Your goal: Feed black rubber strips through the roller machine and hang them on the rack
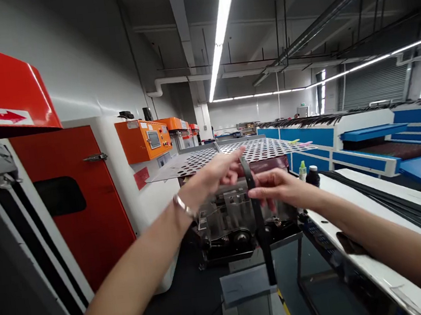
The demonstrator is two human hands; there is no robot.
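A long black strap [259, 223], belt-like, hangs almost upright in front of me, its top bent slightly left. My right hand [275, 186] pinches it between thumb and fingertips a little below the top. My left hand [222, 170], wearing a bracelet, is at the strap's upper end. One finger reaches across that end and the others are curled; how the thumb meets the strap is hidden. Behind both hands stands a machine [229, 216] with a clear cover and rollers. The strap's lower end hangs over a grey panel [245, 285].
A perforated metal sheet [228, 151] tops the machine. Orange-and-white machine housings [141, 140] line the left. On the right, a white table [347, 192] carries several black straps [401, 210], a dark bottle [313, 176] and a green-capped bottle [302, 170]. Blue-and-white conveyors [315, 137] stand beyond.
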